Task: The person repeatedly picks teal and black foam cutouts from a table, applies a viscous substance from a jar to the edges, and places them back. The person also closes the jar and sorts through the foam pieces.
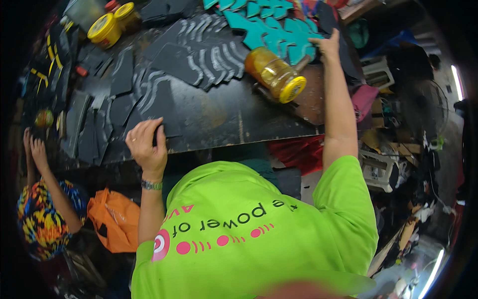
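My left hand (147,144), with a band on its wrist, curls over a black cut sheet (167,107) near the front edge of the dark worktable (234,124). My right hand (326,46) stretches far across the table. It lies with fingers spread on a pile of teal cut shapes (271,27) at the far right. Between my hands a jar of amber liquid (273,74) with a yellow lid lies on its side. Several black pieces with grey curved stripes (204,55) overlap across the table's middle.
Two yellow-lidded jars (105,30) stand at the far left corner. Another person in a multicoloured garment (42,219) stands at the left, hands (32,147) on the table edge. An orange bag (115,219) hangs beside me. Cluttered crates and boxes (383,169) fill the right.
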